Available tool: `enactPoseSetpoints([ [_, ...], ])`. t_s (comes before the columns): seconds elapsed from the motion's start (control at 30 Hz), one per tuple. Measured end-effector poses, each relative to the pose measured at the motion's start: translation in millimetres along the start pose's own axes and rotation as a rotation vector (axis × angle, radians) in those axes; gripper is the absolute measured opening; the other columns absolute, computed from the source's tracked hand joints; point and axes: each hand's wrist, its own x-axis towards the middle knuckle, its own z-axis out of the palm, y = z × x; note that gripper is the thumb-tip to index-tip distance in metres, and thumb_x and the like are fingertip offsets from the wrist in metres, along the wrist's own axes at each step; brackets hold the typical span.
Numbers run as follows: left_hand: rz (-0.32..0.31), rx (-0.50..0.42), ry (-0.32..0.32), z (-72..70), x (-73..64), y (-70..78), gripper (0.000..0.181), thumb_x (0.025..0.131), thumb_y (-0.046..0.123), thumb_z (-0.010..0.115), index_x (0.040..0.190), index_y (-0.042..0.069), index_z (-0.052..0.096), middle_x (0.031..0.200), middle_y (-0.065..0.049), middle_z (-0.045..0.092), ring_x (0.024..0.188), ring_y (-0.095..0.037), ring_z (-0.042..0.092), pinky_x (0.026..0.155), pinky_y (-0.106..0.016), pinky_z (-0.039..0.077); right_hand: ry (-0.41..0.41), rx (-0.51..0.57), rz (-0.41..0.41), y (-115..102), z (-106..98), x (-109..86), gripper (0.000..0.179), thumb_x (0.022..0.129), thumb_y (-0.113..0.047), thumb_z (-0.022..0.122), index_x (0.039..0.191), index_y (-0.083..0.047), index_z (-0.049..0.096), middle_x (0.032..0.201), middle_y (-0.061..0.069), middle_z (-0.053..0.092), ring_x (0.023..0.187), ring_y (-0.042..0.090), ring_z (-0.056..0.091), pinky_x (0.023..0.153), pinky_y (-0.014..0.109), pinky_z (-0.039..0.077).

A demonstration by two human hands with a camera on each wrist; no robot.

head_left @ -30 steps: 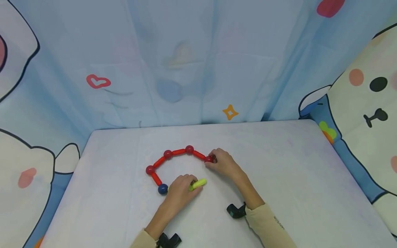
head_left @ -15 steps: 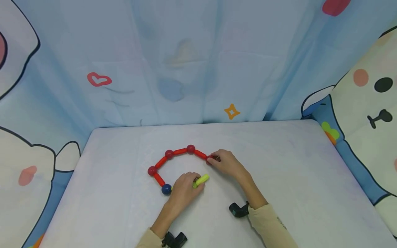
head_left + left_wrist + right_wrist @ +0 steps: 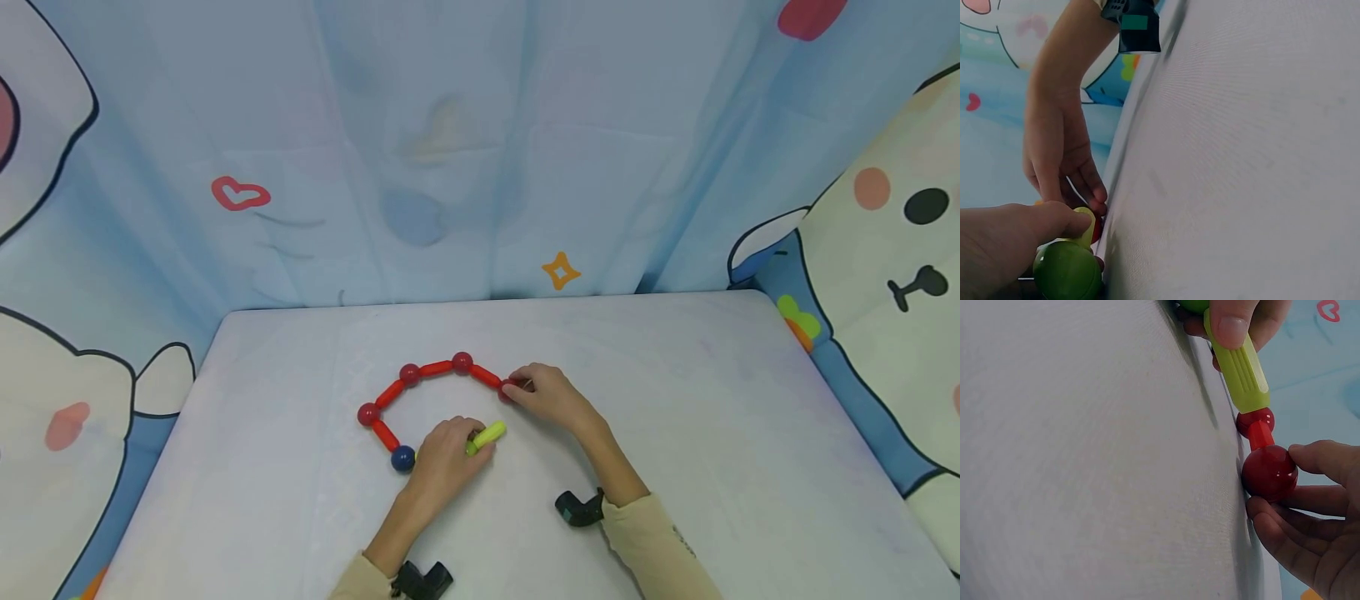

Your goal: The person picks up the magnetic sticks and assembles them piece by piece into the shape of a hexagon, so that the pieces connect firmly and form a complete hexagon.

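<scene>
A curved chain of several red balls and red rods [image 3: 435, 368] lies on the table, with a blue ball [image 3: 402, 458] at its near left end. My left hand [image 3: 448, 454] pinches a yellow-green rod [image 3: 1242, 378] joined to a green ball [image 3: 1067, 271]; the rod's free end points toward my right hand. At the chain's far right end, my right hand [image 3: 551, 398] holds a dark red ball [image 3: 1269, 474] between thumb and fingers. A gap separates the yellow-green rod from that ball in the head view. The left hand hides whatever lies between the blue and green balls.
The table [image 3: 675, 375] has a white cover. Behind it hangs a light blue curtain [image 3: 465, 167] printed with cartoon figures. A black wrist camera [image 3: 581, 508] sits by the right sleeve, and another camera [image 3: 423, 581] by the left sleeve.
Over the first half second my left hand, the yellow-green rod and the chain shift slightly to the right, and the head view shifts a little as well. Since then hardly anything differs.
</scene>
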Motion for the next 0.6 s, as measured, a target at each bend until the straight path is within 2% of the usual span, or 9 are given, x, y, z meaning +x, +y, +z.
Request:
enactPoseSetpoints([
  [0.3,-0.007,-0.002,0.053,2.9,5.1,-0.6,0.029,0.088,0.028,0.071,0.107,0.006,0.071,0.092,-0.005,0.07,0.081,-0.014,0.06,0.075,-0.028,0.054,-0.025,0.0,0.001,1.7,-0.6,-0.5,0.035,0.092,-0.026,0.065,0.118,-0.002,0.068,0.106,0.01,0.069,0.093,0.02,0.062,0.085,0.036,0.056],
  [0.6,-0.005,-0.001,0.052,3.8,5.6,-1.9,0.03,0.088,0.029,0.071,0.108,0.006,0.071,0.092,-0.004,0.07,0.079,-0.012,0.058,0.071,-0.024,0.052,-0.011,-0.001,-0.028,1.3,-3.4,-1.8,0.026,0.094,-0.025,0.062,0.1,-0.003,0.075,0.096,0.009,0.072,0.086,0.018,0.061,0.077,0.034,0.054],
])
